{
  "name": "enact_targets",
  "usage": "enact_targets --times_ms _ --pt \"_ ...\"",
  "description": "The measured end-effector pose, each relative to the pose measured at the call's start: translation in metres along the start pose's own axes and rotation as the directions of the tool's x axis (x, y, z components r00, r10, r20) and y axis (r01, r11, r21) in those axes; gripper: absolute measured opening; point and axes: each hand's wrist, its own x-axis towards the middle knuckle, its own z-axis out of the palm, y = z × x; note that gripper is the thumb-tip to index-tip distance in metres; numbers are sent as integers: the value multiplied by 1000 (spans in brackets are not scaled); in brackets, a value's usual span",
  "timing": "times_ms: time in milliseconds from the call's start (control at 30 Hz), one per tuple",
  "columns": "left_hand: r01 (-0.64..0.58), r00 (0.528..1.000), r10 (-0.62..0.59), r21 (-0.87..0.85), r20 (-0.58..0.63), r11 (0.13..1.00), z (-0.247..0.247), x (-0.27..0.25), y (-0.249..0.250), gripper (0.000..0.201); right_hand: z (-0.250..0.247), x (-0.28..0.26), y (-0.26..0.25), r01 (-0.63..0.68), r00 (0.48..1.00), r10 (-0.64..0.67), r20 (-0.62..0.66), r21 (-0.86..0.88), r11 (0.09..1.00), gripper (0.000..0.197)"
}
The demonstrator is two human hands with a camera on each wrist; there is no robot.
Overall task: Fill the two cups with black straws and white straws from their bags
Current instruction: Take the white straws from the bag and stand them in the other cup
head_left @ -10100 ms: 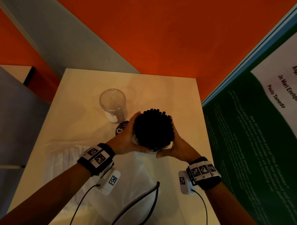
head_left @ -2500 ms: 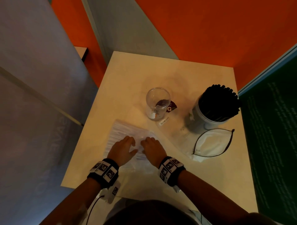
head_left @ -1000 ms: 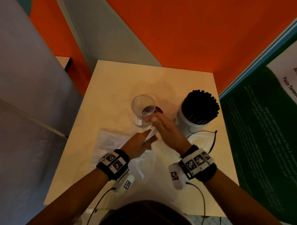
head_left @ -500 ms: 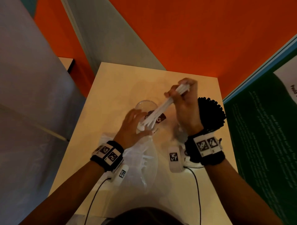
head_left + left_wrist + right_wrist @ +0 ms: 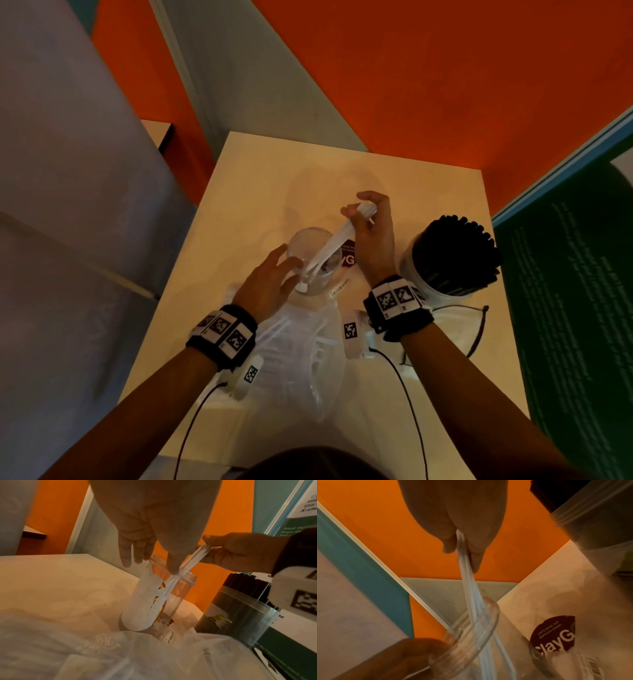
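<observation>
A clear cup (image 5: 310, 246) stands mid-table with a torn white label (image 5: 142, 601). My right hand (image 5: 359, 209) grips the top of a bundle of white straws (image 5: 330, 245) that slants down into the cup, lower ends near its bottom. In the right wrist view the white straws (image 5: 467, 574) pass over the clear cup's rim (image 5: 486, 626). My left hand (image 5: 289, 265) holds the cup near the rim, fingers on its left, thumb on the near side. To the right stands the second cup (image 5: 448, 260), packed with black straws. The white-straw bag (image 5: 301, 346) lies under my wrists.
An empty clear bag with a black zip edge (image 5: 476, 329) lies by the black-straw cup. A dark round sticker (image 5: 554, 632) is on the table beside the clear cup. A green poster board (image 5: 565, 308) stands along the right edge, and orange walls stand behind.
My right hand has come down and the white straws' lower ends have slid into the clear cup. My left hand stays at the cup.
</observation>
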Motion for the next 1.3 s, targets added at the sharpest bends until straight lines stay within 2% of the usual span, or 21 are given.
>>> enact_targets --times_ms 67,133,200,267,333,367,400,433,467,500,533,567,600,700,767,867,1033,1200,1300 --pt "23 999 -22 -41 24 999 -1 -4 -1 49 -2 -2 6 12 999 -9 48 -62 998 27" --pt "13 999 -16 -67 -37 998 0 -14 0 60 -10 -5 12 37 997 -28 71 -138 990 35" --pt "-53 987 45 -45 -154 998 4 -27 3 57 -22 -12 19 59 998 -52 40 -197 979 37" --pt "-87 973 85 -1 -215 996 10 -41 9 49 -34 -27 30 46 999 -52 -15 -261 964 27" --pt "-90 981 92 18 -169 996 20 -54 15 48 -42 -49 43 0 1000 -5 -13 -388 922 19" --pt "-78 991 79 15 -108 997 26 -58 19 53 -45 -61 48 -28 997 58 49 -471 881 27" --pt "-55 998 56 15 -22 998 32 -63 22 58 -46 -73 54 -48 972 165 165 -547 836 33" --pt "-28 997 27 25 71 999 39 -66 24 63 -46 -86 59 -36 902 298 312 -634 773 34" --pt "3 987 -10 45 159 999 44 -69 26 66 -44 -99 65 37 793 415 447 -715 699 32" --pt "39 972 -51 57 231 998 48 -72 26 66 -41 -111 72 131 687 493 535 -757 640 30" --pt "74 958 -84 46 274 996 49 -74 26 63 -37 -122 79 204 619 526 583 -766 609 30" --pt "102 953 -99 4 285 995 49 -76 25 58 -32 -133 84 221 596 536 598 -764 607 32" --pt "124 955 -102 -62 277 990 48 -78 24 54 -25 -141 89 222 610 525 594 -764 606 36" --pt "168 955 -109 -200 276 965 42 -85 16 45 -1 -154 103 296 721 415 555 -788 540 47" --pt "190 950 -123 -220 286 957 39 -91 12 40 12 -157 109 339 752 384 536 -814 471 49" --pt "207 946 -133 -233 296 950 39 -99 10 38 25 -163 118 336 756 411 510 -841 424 47" --pt "217 950 -140 -265 281 940 40 -106 12 38 35 -173 123 350 739 461 492 -864 361 28" --pt "207 953 -134 -259 273 943 38 -111 15 38 39 -179 123 414 719 484 499 -866 279 27" --pt "197 957 -129 -255 258 947 37 -115 15 38 41 -181 125 409 718 502 483 -875 258 28"
